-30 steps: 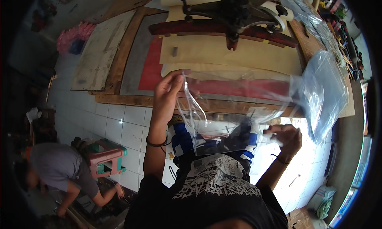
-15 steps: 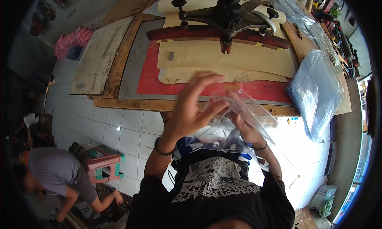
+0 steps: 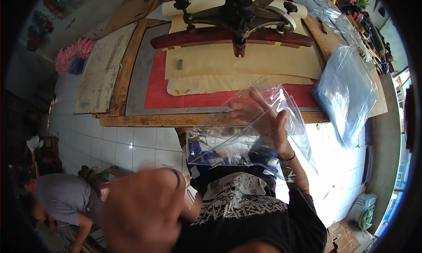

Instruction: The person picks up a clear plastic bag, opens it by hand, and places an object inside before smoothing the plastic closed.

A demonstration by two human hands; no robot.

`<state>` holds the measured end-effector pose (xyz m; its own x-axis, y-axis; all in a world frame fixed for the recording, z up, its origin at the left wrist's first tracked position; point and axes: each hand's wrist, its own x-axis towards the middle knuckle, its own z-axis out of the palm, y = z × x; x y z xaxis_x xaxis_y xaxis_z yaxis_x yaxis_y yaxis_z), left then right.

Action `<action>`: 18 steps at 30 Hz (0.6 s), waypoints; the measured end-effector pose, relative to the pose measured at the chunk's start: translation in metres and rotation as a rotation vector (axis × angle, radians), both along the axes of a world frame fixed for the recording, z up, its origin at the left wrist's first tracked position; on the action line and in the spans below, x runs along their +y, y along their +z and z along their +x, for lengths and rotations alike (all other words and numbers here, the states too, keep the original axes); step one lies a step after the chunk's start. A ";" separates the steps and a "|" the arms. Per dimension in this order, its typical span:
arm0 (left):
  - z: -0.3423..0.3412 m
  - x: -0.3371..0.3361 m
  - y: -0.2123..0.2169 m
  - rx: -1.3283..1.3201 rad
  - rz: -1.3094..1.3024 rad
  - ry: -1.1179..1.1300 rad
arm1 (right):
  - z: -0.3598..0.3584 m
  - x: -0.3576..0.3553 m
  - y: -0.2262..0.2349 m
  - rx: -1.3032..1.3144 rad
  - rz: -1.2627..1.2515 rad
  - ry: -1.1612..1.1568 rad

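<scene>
My right hand (image 3: 268,125) holds up a clear plastic bag (image 3: 211,141) over the table's front edge. The bag spreads out to the left and drapes around the hand, whose fingers show through the film. Away from the bag, at the lower left and close to the camera, my left hand (image 3: 145,209) is smeared by motion, so its fingers cannot be read. A stack of clear, bluish plastic bags (image 3: 347,94) hangs over the table's right front corner.
A black and red clamp press (image 3: 237,33) stands over tan sheets (image 3: 246,61) on a red mat (image 3: 154,90). The wooden table edge (image 3: 145,120) runs across. At the lower left a person in grey (image 3: 66,196) bends down, near a partly hidden stool (image 3: 114,171).
My left hand has let go of the plastic and swung down to the lower left. My right hand keeps the bag, which now lies more spread out. The co-worker has leaned lower.
</scene>
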<state>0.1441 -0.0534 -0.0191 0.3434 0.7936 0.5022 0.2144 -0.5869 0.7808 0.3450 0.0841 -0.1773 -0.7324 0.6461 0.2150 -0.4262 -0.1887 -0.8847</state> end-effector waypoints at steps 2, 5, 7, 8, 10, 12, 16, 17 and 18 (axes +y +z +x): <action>-0.001 0.048 -0.036 0.118 0.067 0.146 | 0.007 0.004 0.001 -0.062 0.023 -0.048; 0.014 0.100 -0.065 0.367 0.095 0.316 | 0.002 -0.007 0.015 -0.152 0.055 -0.037; 0.020 0.109 -0.079 0.094 -0.153 0.123 | 0.002 -0.004 0.019 -0.266 0.121 -0.048; 0.022 0.110 -0.081 -0.185 -0.405 -0.086 | 0.004 -0.005 0.017 -0.263 0.122 -0.055; 0.021 0.115 -0.082 -0.069 -0.325 -0.102 | 0.008 -0.005 0.010 -0.111 0.302 0.028; 0.024 0.111 -0.088 -0.168 -0.376 -0.135 | 0.011 -0.012 0.005 -0.135 0.247 0.054; 0.024 0.113 -0.102 -0.219 -0.312 -0.148 | 0.010 -0.017 0.002 -0.308 0.337 -0.141; 0.023 0.113 -0.103 -0.247 -0.344 -0.139 | 0.011 -0.015 -0.001 -0.392 0.303 -0.100; 0.021 0.111 -0.102 -0.276 -0.376 -0.128 | 0.012 -0.014 -0.002 -0.433 0.286 -0.077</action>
